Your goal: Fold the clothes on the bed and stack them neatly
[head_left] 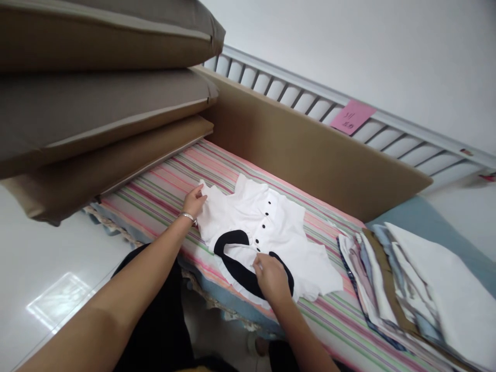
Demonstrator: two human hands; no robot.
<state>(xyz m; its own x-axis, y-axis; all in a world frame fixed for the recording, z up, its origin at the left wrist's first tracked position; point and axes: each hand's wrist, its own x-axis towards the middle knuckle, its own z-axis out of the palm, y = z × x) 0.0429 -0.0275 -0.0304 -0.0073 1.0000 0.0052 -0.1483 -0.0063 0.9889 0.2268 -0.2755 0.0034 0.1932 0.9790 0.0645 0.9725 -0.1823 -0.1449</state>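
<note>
A white short-sleeved blouse with a dark collar and several small black buttons lies spread on a striped cloth. Its neck opening faces me. My left hand, with a bracelet at the wrist, pinches the edge of the left-hand sleeve between thumb and fingers. At the neckline my right hand is closed, its thumb and finger pinching the fabric just inside the collar. Part of the black collar is hidden behind that hand.
Folded clothes are stacked at the right. Thick brown cushions pile up on the left. A brown board leans against a slatted white rail bearing a pink note. Below the near edge lies a shiny floor.
</note>
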